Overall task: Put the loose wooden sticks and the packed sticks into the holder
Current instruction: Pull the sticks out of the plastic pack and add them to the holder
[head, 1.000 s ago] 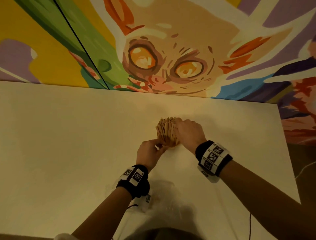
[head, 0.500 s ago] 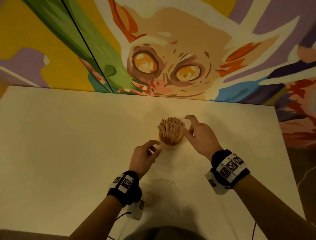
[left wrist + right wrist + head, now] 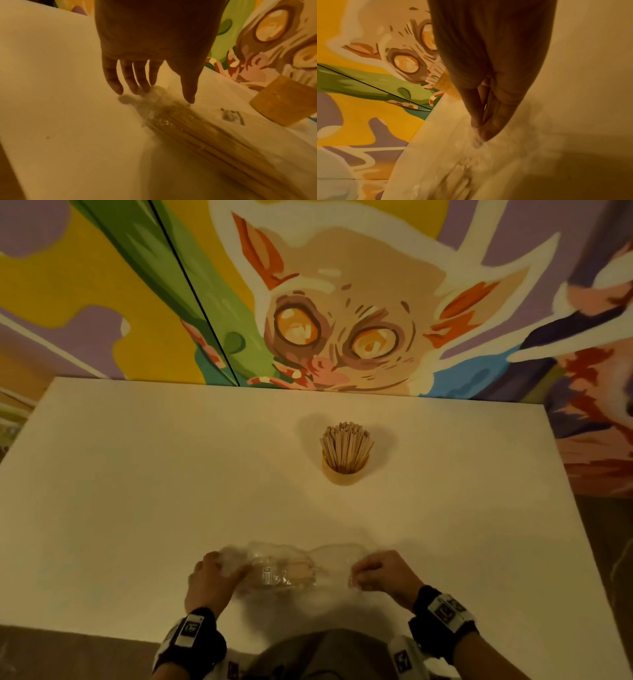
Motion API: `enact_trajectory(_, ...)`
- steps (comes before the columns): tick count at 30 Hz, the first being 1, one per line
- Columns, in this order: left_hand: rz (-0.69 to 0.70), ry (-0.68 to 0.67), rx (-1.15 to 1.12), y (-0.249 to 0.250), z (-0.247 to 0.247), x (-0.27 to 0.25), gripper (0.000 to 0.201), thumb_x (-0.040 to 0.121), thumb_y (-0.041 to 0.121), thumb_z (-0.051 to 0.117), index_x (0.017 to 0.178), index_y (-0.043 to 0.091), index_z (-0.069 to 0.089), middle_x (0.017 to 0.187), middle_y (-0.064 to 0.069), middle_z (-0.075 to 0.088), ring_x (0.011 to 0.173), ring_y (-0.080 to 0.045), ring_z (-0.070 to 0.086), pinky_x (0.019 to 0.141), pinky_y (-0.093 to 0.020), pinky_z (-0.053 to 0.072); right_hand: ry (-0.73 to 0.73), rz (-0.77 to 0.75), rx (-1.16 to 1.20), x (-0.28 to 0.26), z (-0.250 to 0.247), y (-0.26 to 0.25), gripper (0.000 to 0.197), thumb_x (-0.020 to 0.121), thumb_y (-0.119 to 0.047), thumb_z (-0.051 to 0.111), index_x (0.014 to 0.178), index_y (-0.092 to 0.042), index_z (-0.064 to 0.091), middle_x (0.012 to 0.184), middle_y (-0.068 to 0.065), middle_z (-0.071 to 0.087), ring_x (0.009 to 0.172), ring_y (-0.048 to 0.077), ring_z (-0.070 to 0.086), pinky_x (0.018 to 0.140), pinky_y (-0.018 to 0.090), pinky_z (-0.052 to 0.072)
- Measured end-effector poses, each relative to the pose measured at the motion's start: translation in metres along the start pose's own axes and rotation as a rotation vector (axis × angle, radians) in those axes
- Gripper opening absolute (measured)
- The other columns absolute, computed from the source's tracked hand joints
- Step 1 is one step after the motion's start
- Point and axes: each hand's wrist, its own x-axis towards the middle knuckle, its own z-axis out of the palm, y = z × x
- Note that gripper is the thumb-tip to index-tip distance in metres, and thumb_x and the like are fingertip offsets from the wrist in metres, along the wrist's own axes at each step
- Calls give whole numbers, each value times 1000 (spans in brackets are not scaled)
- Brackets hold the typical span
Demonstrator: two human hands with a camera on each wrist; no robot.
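The clear packet of sticks (image 3: 284, 571) lay on the worktop (image 3: 137, 491) at its near edge, long axis running left to right between the 2 hands. The left hand (image 3: 214, 578) touched its left end with fingers loosely spread; the right hand (image 3: 380, 575) pinched the wrapper's right end. The holder (image 3: 344, 475), already full of upright sticks (image 3: 346, 446), stood well apart straight ahead, slightly nearer the right hand.

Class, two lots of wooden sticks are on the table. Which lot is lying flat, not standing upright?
The packed sticks in clear plastic, at the near edge between the left hand and right hand. The other lot stands upright in the holder.
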Motion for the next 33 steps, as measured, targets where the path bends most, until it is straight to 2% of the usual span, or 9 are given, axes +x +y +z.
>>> enact_trajectory(5, -25, -113, -15, 15, 13, -5, 62, 74, 49, 79, 118, 14, 54, 110, -11, 66, 85, -24, 57, 69, -30, 43, 15, 80, 370, 6, 12, -1, 19, 89, 11, 58, 106, 7, 52, 87, 32, 69, 79, 36, 70, 68, 37, 58)
enact_trajectory(9, 22, -173, -191, 18, 20, -2, 22, 84, 34, 75, 88, 13, 67, 83, -7, 66, 86, -30, 63, 77, -40, 51, -13, 147, 425, 0, 2, -6, 8, 94, 11, 50, 96, 8, 57, 83, 23, 68, 67, 24, 68, 58, 27, 55)
enact_trajectory(11, 122, -172, -277, 23, 20, -3, 33, 81, 44, 72, 78, 12, 66, 75, -7, 65, 81, -31, 62, 79, -42, 50, -28, 166, 334, -5, 0, -8, 16, 98, -1, 50, 97, 10, 61, 81, 19, 69, 60, 18, 65, 53, 24, 50)
enact_trajectory(15, 165, -217, -555, 47, 12, -14, 38, 91, 39, 63, 85, 2, 58, 85, -15, 72, 81, -31, 68, 72, -34, 51, -8, 148, 351, -7, 2, -20, 53, 100, -37, 52, 107, 14, 65, 83, 19, 72, 54, 16, 60, 48, 22, 44)
enact_trajectory(19, 120, -337, -859, 71, 4, -27, 24, 92, 22, 62, 81, 9, 46, 66, -9, 49, 49, -16, 47, 43, -23, 39, -34, -17, 397, -19, 0, -46, 31, 102, -15, 49, 121, 5, 62, 78, 17, 75, 67, 25, 57, 57, 25, 40)
enact_trajectory(22, 176, -351, -883, 76, 3, -26, 25, 87, 29, 68, 97, 8, 58, 71, -6, 61, 52, -14, 49, 46, -23, 35, 14, -167, 350, -29, -5, -61, 27, 95, 3, 55, 120, 5, 62, 75, 21, 73, 67, 31, 55, 53, 25, 40)
enact_trajectory(25, 238, -373, -906, 82, 4, -27, 39, 86, 20, 73, 118, 5, 57, 91, -11, 74, 69, -19, 67, 53, -25, 48, 76, -220, 249, -35, -3, -72, 31, 99, -20, 57, 108, 6, 70, 87, 26, 74, 45, 21, 43, 39, 22, 32)
enact_trajectory(28, 269, -382, -950, 92, 5, -30, 51, 71, 30, 82, 113, 6, 64, 97, -18, 74, 78, -27, 69, 61, -29, 54, 8, -262, 161, -41, 1, -77, 54, 103, -40, 41, 102, 2, 74, 91, 23, 75, 36, 14, 37, 39, 19, 30)
enact_trajectory(33, 228, -391, -1065, 103, 6, -37, 18, 95, 21, 59, 102, 7, 67, 89, -10, 75, 75, -20, 71, 63, -30, 58, -85, -409, 225, -48, -2, -75, 40, 89, -11, 58, 129, -10, 61, 98, 34, 71, 39, 10, 53, 36, 18, 33)
